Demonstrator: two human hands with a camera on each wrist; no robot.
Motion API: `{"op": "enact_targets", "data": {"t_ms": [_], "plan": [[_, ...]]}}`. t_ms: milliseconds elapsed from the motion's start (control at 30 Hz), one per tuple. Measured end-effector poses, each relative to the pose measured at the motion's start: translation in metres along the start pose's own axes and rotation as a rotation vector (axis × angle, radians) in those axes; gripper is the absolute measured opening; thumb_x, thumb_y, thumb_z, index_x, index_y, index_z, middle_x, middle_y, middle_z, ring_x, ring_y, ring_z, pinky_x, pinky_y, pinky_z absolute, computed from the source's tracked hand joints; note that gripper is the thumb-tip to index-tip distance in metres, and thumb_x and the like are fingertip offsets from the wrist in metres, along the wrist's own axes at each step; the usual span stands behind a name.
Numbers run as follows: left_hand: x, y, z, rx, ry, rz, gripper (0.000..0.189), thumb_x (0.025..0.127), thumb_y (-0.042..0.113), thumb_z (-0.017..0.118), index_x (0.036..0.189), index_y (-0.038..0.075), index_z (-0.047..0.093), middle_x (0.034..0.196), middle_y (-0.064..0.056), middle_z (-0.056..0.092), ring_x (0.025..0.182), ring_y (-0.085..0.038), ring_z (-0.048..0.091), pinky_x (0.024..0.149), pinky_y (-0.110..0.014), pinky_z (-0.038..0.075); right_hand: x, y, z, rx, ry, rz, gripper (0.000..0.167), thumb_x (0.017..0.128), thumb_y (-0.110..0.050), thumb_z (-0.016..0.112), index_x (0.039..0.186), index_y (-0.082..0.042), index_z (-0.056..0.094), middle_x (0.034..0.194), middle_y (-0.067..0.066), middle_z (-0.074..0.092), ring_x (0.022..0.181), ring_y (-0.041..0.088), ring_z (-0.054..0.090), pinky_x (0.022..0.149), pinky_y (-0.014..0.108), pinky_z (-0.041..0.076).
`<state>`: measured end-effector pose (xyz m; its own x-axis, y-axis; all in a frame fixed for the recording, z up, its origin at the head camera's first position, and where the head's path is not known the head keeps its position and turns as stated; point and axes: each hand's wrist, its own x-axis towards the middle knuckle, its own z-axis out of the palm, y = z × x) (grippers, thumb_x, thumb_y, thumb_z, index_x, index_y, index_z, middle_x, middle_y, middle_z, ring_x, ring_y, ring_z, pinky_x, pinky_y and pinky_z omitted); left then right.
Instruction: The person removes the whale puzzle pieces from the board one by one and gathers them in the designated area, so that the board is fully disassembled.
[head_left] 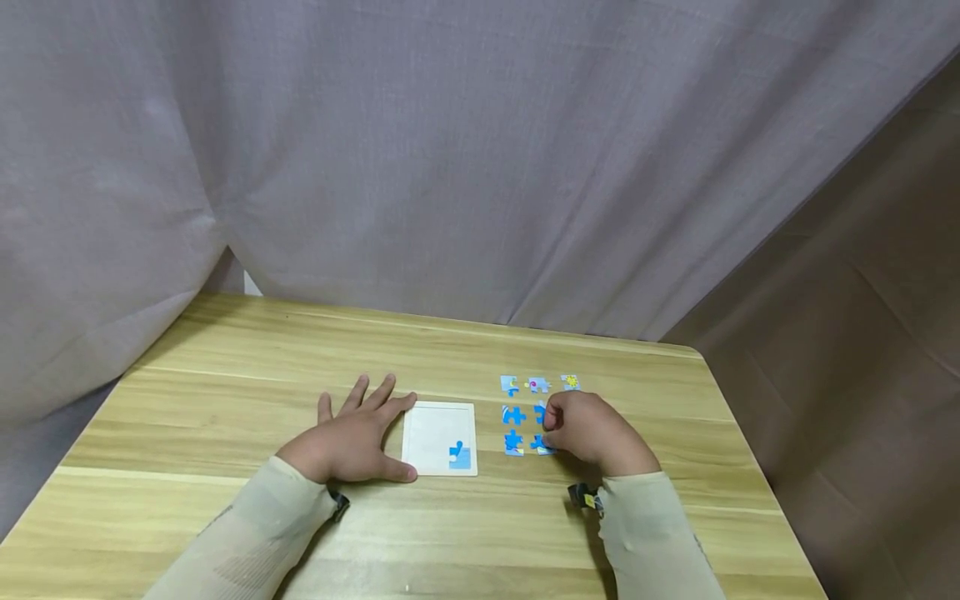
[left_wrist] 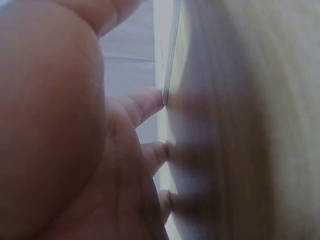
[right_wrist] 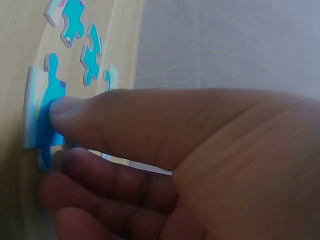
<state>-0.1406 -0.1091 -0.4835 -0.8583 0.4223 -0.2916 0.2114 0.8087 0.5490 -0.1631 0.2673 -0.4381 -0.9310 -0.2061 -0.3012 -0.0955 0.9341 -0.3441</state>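
My left hand (head_left: 352, 440) lies with spread fingers at the left side of a white square puzzle tray (head_left: 435, 429). Its thumb and index fingertip touch that edge, and the left wrist view shows a fingertip (left_wrist: 152, 100) against the thin tray rim. One blue puzzle piece (head_left: 461, 459) sits in the tray's lower right corner. To the right, my right hand (head_left: 596, 429) has curled fingers and pinches a blue-and-white puzzle piece (right_wrist: 44, 112), the thumb on its printed face and fingertips at its lower edge. The hand partly hides the nearby pieces.
Several loose pieces lie in rows right of the tray, among them a crescent-marked piece (head_left: 509, 384), a pink-swirl piece (head_left: 537, 384), a yellow-patterned piece (head_left: 570, 382) and a blue piece (head_left: 513, 440). The wooden table (head_left: 480, 533) ends at a grey curtain (head_left: 450, 167).
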Motion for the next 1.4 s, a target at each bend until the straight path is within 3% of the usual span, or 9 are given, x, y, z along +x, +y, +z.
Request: {"op": "enact_targets", "data": {"t_ms": [300,567,800,1100,1400], "plan": [[0.000,0.000,0.000,-0.017,-0.002,-0.002,0.117,0.084,0.070,0.091,0.179,0.035,0.032,0.192,-0.008,0.003,0.176,-0.048,-0.010,0.122,-0.092,-0.013,-0.004,-0.010,-0.004,-0.019,0.047,-0.025,0.026,0.095,-0.015,0.090,0.088,-0.017,0.065,0.079,-0.003,0.060,0.075,0.016,0.056,0.072,0.033,0.045],[-0.001,-0.002,0.002,-0.027,-0.001,-0.004,0.118,0.084,0.070,0.091,0.179,0.034,0.031,0.192,-0.007,0.002,0.176,-0.048,-0.011,0.122,-0.092,-0.014,-0.012,-0.048,-0.001,0.024,0.065,-0.260,0.013,0.093,-0.016,0.087,0.098,-0.015,0.076,0.079,-0.010,0.062,0.074,0.008,0.056,0.073,0.028,0.050],[0.000,-0.003,0.004,-0.022,-0.002,-0.002,0.118,0.084,0.070,0.091,0.179,0.034,0.032,0.192,-0.008,0.003,0.176,-0.048,-0.010,0.122,-0.092,-0.014,-0.010,-0.078,0.014,0.006,0.021,-0.353,0.013,0.095,-0.018,0.090,0.102,-0.014,0.080,0.080,-0.012,0.064,0.077,0.006,0.058,0.079,0.030,0.054],[0.001,-0.003,0.003,-0.004,-0.006,-0.005,0.118,0.084,0.072,0.090,0.179,0.035,0.032,0.192,-0.007,0.003,0.176,-0.048,-0.010,0.122,-0.092,-0.013,-0.002,-0.095,0.034,-0.044,-0.034,-0.354,0.022,0.095,-0.021,0.091,0.113,-0.010,0.082,0.078,-0.010,0.063,0.078,0.008,0.058,0.085,0.034,0.056],[0.002,-0.003,0.001,0.007,-0.007,-0.004,0.118,0.084,0.074,0.089,0.179,0.036,0.031,0.192,-0.007,0.003,0.176,-0.048,-0.010,0.122,-0.092,-0.012,-0.003,-0.097,0.043,-0.103,-0.024,-0.333,0.022,0.094,-0.021,0.090,0.113,-0.011,0.084,0.092,-0.004,0.067,0.086,0.011,0.057,0.081,0.031,0.054]]}}
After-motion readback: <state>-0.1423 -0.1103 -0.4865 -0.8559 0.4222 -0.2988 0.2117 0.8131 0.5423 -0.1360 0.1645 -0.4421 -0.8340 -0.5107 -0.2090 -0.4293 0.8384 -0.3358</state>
